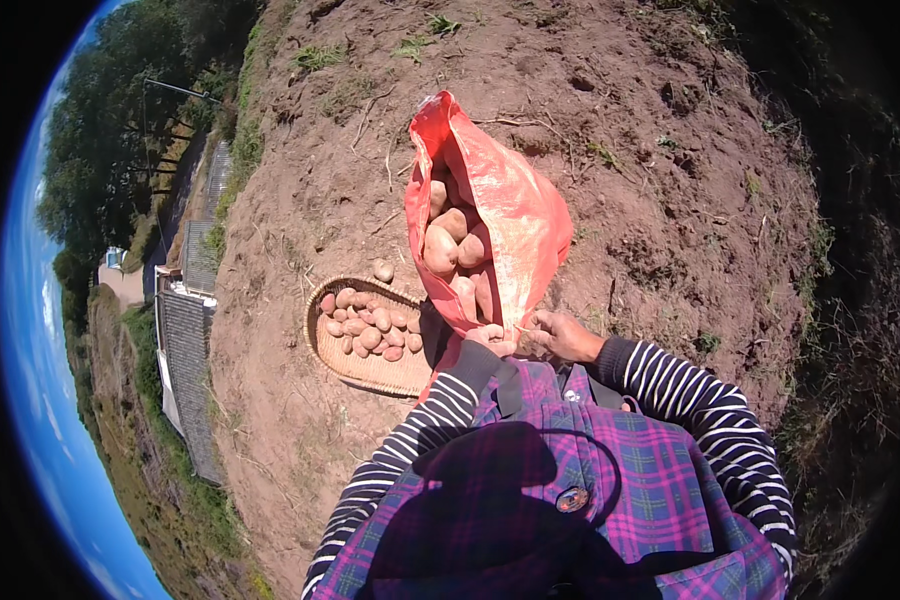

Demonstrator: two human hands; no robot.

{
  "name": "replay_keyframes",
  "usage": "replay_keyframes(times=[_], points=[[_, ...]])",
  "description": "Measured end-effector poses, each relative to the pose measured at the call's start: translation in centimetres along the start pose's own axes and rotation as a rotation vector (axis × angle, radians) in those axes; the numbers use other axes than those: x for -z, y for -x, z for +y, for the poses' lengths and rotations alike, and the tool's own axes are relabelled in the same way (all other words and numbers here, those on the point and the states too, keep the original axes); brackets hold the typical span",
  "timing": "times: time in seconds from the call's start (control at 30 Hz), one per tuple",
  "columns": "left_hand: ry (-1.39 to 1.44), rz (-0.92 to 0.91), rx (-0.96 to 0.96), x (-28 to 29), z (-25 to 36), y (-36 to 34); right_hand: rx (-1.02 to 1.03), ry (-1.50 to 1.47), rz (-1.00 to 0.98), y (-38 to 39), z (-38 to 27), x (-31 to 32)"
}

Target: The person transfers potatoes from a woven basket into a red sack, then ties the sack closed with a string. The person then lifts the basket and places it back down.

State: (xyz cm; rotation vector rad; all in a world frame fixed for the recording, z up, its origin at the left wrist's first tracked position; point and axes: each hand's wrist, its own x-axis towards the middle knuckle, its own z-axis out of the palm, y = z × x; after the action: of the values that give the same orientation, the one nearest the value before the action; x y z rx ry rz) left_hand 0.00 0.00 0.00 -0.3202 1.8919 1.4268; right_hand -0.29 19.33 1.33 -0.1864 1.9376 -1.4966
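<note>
A red woven sack (520,225) stands open in front of me, with several large potatoes (457,240) showing inside its mouth. My left hand (490,341) is closed on the near rim of the sack. Just to the right of it, my right hand (567,336) has its fingers pinched at the sack's near edge, where a thin pale strip shows. The fingertips of both hands are partly hidden. The bottom of the sack is out of sight.
To the left of the sack lies an oval wicker basket (370,377) with many smaller potatoes (372,325). A single potato (383,270) rests on the soil beyond it. Bare brown soil (300,220) surrounds me, with dry stalks and weeds. Roofed buildings (185,345) stand far left.
</note>
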Motion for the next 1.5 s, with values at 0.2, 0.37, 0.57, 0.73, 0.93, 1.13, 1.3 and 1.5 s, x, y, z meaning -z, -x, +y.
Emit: replay_keyframes(times=[0.2, 0.37, 0.57, 0.73, 0.93, 1.13, 1.3, 1.5], points=[[0.17, -0.113, 0.142, -0.2, 0.5, 0.5, 0.02, -0.048, 0.113, 0.9, 0.4, 0.0], [0.235, -0.252, 0.16, -0.4, 0.1, -0.3, 0.014, 0.048, 0.144, 1.6, 0.8, 0.2], [-0.257, -0.06, 0.089, -1.3, 0.6, -0.4, 0.059, -0.031, 0.153, 2.5, 0.9, 0.6], [-0.565, 0.063, -0.013, -2.1, 0.3, -1.7, 0.025, -0.045, 0.154, 2.6, 0.7, 1.2], [-0.465, 0.037, -0.017, -1.9, -0.5, -1.1, 0.042, -0.048, 0.151, 2.7, 0.6, 1.2], [0.206, -0.199, 0.243, -1.1, -0.5, -1.4, 0.039, -0.079, 0.082, 2.9, 0.8, 1.0], [0.25, -0.118, 0.194, -1.4, 0.3, 0.8, 0.233, 0.043, 0.137, 3.0, 1.2, 0.2], [0.338, -0.031, 0.217, -1.7, 1.6, 2.5, 0.27, 0.131, 0.128, 2.6, 1.1, -0.5]])
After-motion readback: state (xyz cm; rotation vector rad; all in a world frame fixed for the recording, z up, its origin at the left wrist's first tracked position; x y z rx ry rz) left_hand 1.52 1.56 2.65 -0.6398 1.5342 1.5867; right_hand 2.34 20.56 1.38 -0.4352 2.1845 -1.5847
